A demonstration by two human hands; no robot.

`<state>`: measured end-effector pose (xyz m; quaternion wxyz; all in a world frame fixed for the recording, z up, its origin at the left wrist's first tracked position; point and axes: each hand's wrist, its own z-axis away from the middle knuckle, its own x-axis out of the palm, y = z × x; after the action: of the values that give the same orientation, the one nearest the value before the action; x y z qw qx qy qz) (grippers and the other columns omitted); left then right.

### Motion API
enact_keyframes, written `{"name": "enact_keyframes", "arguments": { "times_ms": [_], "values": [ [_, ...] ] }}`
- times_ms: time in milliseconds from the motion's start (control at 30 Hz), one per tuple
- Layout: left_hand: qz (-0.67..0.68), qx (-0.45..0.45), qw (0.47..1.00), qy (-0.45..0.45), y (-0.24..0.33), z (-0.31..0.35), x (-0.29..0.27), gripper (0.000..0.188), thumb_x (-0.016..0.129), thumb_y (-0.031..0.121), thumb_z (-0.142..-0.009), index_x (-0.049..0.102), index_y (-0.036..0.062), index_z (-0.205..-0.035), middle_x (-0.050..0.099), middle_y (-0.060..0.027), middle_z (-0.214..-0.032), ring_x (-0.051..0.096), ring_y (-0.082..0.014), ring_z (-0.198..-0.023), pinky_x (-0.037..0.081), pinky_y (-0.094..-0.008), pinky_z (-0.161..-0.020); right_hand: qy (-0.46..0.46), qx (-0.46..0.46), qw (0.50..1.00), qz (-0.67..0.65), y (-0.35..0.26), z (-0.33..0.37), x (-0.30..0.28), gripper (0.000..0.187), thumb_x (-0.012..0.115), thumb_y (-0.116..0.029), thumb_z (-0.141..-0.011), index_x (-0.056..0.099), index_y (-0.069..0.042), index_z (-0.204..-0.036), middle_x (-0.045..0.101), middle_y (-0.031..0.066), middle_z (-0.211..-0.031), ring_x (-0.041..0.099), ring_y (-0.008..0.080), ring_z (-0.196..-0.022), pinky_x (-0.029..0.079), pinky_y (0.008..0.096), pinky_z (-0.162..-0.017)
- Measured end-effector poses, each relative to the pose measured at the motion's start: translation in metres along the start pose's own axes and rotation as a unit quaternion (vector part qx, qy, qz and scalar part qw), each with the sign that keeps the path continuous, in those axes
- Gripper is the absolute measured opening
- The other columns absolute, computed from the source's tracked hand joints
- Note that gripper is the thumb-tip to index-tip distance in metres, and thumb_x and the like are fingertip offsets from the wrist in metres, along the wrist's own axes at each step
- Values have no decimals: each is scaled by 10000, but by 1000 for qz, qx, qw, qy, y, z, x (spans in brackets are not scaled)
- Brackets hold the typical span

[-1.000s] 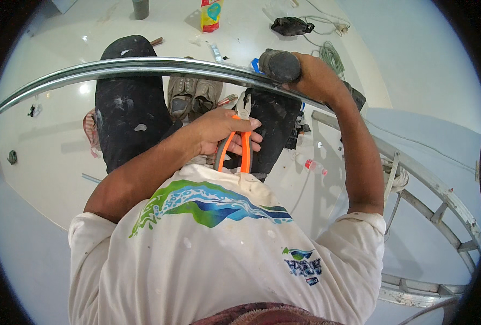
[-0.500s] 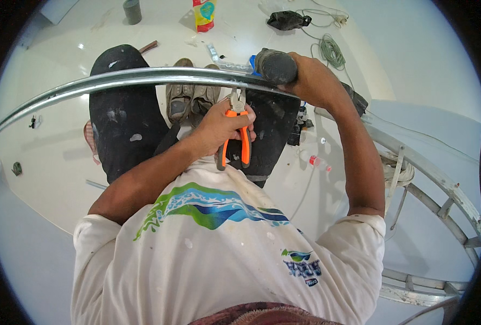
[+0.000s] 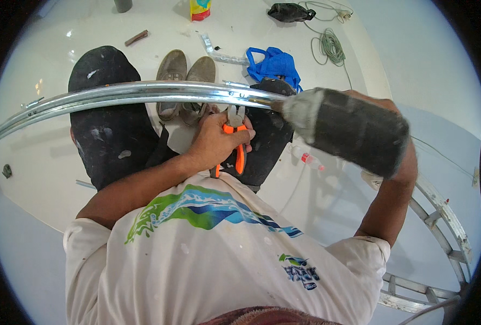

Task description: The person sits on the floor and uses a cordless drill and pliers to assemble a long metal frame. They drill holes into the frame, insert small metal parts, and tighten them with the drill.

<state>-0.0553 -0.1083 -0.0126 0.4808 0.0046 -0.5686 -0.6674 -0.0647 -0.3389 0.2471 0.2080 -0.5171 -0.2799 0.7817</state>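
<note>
Pliers [image 3: 235,118] with orange and black handles are gripped in my left hand [image 3: 214,136], just under a long silvery metal channel [image 3: 159,92]. The channel lies across my thighs, with small holes near the jaws. In my right hand [image 3: 378,101] is a dark, dusty power drill [image 3: 354,130], pointed left. Its bit appears to reach the channel by the holes, though contact is hard to tell. The drill's body hides most of my right fingers. Beyond the channel my brown shoes [image 3: 189,76] rest on the floor.
A blue bag [image 3: 274,66] lies past my right knee. An aluminium ladder [image 3: 447,222] and a plastic bottle [image 3: 311,159] are on the right. Farther off are a coiled cable [image 3: 331,46], a black bag [image 3: 290,12], a yellow-red pouch [image 3: 200,10] and a grey cup [image 3: 123,5].
My right hand has brought the drill nearer and turned it to point left at the channel. The channel has turned, now showing holes. The pliers stay in my left hand.
</note>
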Motion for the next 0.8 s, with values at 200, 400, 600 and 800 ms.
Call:
{"name": "enact_keyframes", "arguments": {
  "times_ms": [200,400,600,800],
  "values": [
    [-2,-14,1000,-6,-5,-3,-1,128,757,98,-980,693,-5,-1021,733,-78,-864,756,-167,-771,628,-312,-709,-33,61,991,118,-13,-16,26,581,900,-104,-669,768,-12,-1226,806,132,-1007,787,252,-811,614,380,-782],
    [26,-29,999,-16,0,-2,1,145,755,92,-982,678,2,-1066,734,-81,-905,755,-160,-804,637,-311,-730,-49,98,989,100,-14,-23,29,566,904,-90,-678,776,-31,-1226,812,130,-1003,796,240,-822,615,381,-775],
    [25,-19,999,-25,-2,-3,-1,142,746,87,-985,669,-5,-1060,722,-77,-896,748,-149,-807,655,-311,-764,-47,104,983,141,-18,-29,32,554,917,-80,-683,778,-49,-1219,821,124,-995,801,244,-825,612,374,-773],
    [20,-16,999,-26,-3,-4,-1,144,746,93,-987,668,-8,-1055,721,-83,-887,745,-146,-803,653,-306,-750,-52,92,981,162,-14,-30,32,561,927,-98,-685,774,-72,-1224,824,109,-962,803,251,-826,607,390,-772]
  ]
}}
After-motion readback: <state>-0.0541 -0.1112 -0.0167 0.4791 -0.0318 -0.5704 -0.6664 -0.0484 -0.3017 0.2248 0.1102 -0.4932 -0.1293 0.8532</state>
